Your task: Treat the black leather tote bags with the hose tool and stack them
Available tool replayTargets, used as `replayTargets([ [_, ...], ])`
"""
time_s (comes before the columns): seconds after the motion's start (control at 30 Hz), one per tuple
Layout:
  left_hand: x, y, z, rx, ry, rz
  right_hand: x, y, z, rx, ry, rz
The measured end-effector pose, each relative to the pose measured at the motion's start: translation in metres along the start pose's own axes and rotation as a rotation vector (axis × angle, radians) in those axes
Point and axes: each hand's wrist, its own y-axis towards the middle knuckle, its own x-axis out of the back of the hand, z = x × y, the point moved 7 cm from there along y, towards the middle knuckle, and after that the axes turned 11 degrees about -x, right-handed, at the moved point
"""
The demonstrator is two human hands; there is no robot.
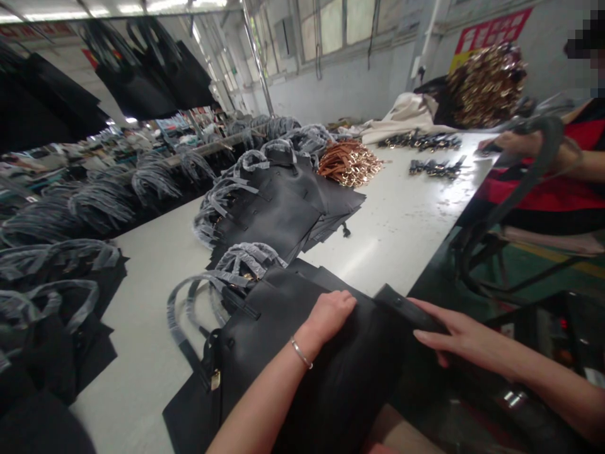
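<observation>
Windows (331, 25) sit high in a pale wall (340, 88) at twelve o'clock, strip lights (118, 9) shine at eleven, and green floor (529, 268) shows at three.

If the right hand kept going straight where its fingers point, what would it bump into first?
The right hand would meet the black leather strip first. It lies on top of the black leather bag. The fingertips may already be touching it, but that's hard to tell from here.

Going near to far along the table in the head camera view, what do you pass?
Left hand and right hand on a black leather handbag → stacked black leather bags with plastic-wrapped handles → tan straps with gold hardware → dark metal fittings → cream cloth
</observation>
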Motion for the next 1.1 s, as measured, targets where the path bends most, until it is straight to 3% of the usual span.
replayTargets([
  [0.2,0.001,0.016,-0.016,-0.104,0.147,0.059,-0.002,-0.001,-0.003,-0.023,0.027,-0.017],
  [0.33,-0.009,0.022,-0.019,-0.163,0.18,0.071,0.011,-0.009,-0.008,-0.029,0.02,-0.11],
  [0.47,-0.014,0.023,-0.014,-0.136,0.144,0.039,0.027,-0.015,-0.017,-0.063,0.037,-0.207],
  [0.6,-0.014,0.026,-0.007,-0.061,0.117,0.016,0.025,-0.015,-0.018,-0.075,0.028,-0.203],
  [0.73,-0.011,0.024,0.006,0.14,0.097,-0.045,0.008,-0.01,-0.007,-0.06,0.069,-0.103],
  [0.87,-0.016,0.004,0.017,0.316,0.05,-0.167,-0.011,-0.001,0.001,-0.075,0.073,0.049],
  [0.97,-0.022,-0.012,0.019,0.353,-0.057,-0.302,-0.024,0.006,0.009,-0.089,0.081,0.18],
  [1.1,-0.027,-0.017,0.017,0.3,-0.141,-0.302,-0.039,0.018,0.029,-0.134,0.096,0.288],
])
